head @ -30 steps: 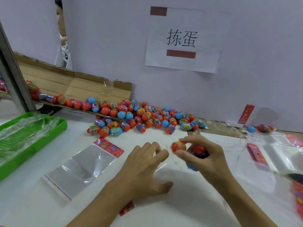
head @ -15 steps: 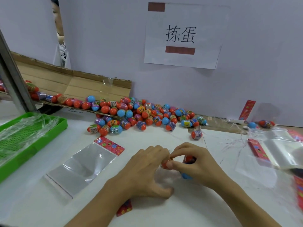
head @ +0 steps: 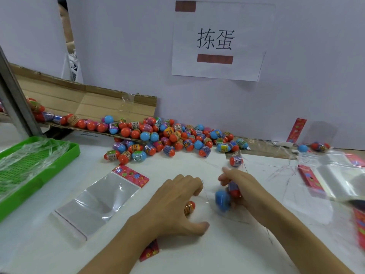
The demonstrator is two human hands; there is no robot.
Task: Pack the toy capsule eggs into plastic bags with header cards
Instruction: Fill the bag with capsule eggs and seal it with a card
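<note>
From the head view, my left hand (head: 173, 202) lies near the middle of the white surface (head: 197, 252), fingers loosely curved over the mouth of a clear bag (head: 205, 196) I can barely make out, with one orange egg (head: 190, 207) under the palm; I cannot tell whether that egg is gripped or only covered. A red header card (head: 149, 252) pokes out from under that wrist. My right hand (head: 245, 190) has its grip closed around a blue egg (head: 223, 199) and an orange one just beside it, both blurred, right at the bag mouth.

To the left lies an empty bag (head: 92, 202) with its flowered header at the far end, flat and unfilled. Further left is a green tray (head: 65, 155) lined with crinkled plastic. Along the far edge, the egg pile (head: 167, 137) spills from a flattened cardboard box (head: 83, 99), and one loose egg (head: 236, 160) lies just beyond my right hand. On the right more empty bags (head: 335, 178) wait in a stack.

As I judge it, the task is at an early stage: I see no filled bag anywhere, the current bag is only being loaded, and the large pile remains to pack
</note>
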